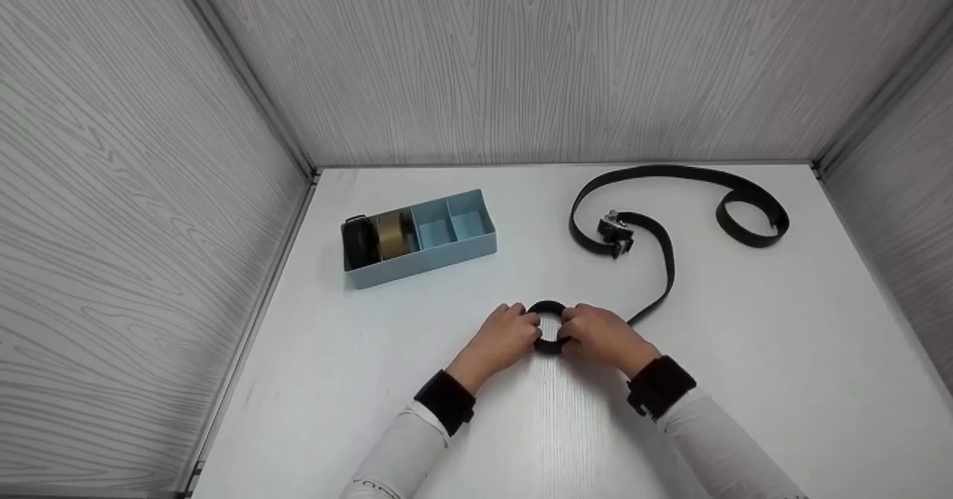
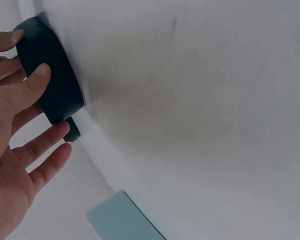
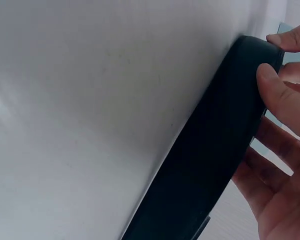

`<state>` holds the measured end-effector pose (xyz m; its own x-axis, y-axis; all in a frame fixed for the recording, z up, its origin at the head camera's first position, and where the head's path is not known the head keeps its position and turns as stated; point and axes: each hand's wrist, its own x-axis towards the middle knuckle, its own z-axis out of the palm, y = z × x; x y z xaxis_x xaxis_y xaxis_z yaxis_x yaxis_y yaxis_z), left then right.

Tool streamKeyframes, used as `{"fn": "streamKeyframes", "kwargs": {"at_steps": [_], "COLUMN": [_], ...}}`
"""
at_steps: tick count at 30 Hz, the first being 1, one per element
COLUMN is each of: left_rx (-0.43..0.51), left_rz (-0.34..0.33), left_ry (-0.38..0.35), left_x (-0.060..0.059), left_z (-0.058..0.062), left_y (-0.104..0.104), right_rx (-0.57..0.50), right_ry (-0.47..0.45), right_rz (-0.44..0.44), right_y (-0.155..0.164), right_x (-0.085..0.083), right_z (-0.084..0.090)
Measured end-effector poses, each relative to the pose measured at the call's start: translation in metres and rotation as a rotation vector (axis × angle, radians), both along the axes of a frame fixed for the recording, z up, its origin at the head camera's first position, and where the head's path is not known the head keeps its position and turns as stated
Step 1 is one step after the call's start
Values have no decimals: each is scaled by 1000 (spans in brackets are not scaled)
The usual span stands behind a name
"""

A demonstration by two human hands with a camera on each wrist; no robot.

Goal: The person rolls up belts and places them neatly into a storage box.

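Sleeves [image 1: 406, 447] lie nearest; beyond, we find left hand [image 1: 506, 337] and right hand [image 1: 604, 337] both pinching the strap coil [image 1: 549, 348] — a slackened pinch could let it spring loose.

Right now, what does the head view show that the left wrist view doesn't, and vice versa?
Head view only: the buckle, the belt's curled far end, the tape roll inside the blue box, the black wristbands and the back of the left hand.

Left wrist view only: the open side of that hand, with the palm in sight.

Both: the belt, gripped by the left hand, and the box, though the left wrist view catches just part of it.
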<state>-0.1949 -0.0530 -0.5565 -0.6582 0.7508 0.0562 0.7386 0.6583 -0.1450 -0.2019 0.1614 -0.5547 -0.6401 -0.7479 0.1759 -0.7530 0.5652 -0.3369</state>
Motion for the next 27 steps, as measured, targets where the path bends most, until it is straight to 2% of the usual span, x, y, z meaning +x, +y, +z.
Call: {"fn": "streamKeyframes", "kwargs": {"at_steps": [5, 7, 9, 15, 22, 27], "left_rx": [19, 32, 49, 66, 20, 46], "left_rz": [4, -7, -21, -50, -20, 5], "left_ry": [-16, -28, -45, -89, -83, -130], "left_x": [1, 0, -2, -6, -3, -1], "left_z": [-2, -3, -3, -3, -1, 1], "left_y": [3, 2, 2, 0, 1, 2], "right_rx": [15, 26, 31, 59, 26, 22], "right_ry": [162, 187, 160, -3, 41, 78], "right_rz": [-24, -19, -6, -17, -29, -39], "right_y": [-5, -5, -3, 7, 2, -2], "right_x": [4, 5, 6, 4, 2, 5], "right_z": [-5, -6, -6, -1, -3, -5]}}
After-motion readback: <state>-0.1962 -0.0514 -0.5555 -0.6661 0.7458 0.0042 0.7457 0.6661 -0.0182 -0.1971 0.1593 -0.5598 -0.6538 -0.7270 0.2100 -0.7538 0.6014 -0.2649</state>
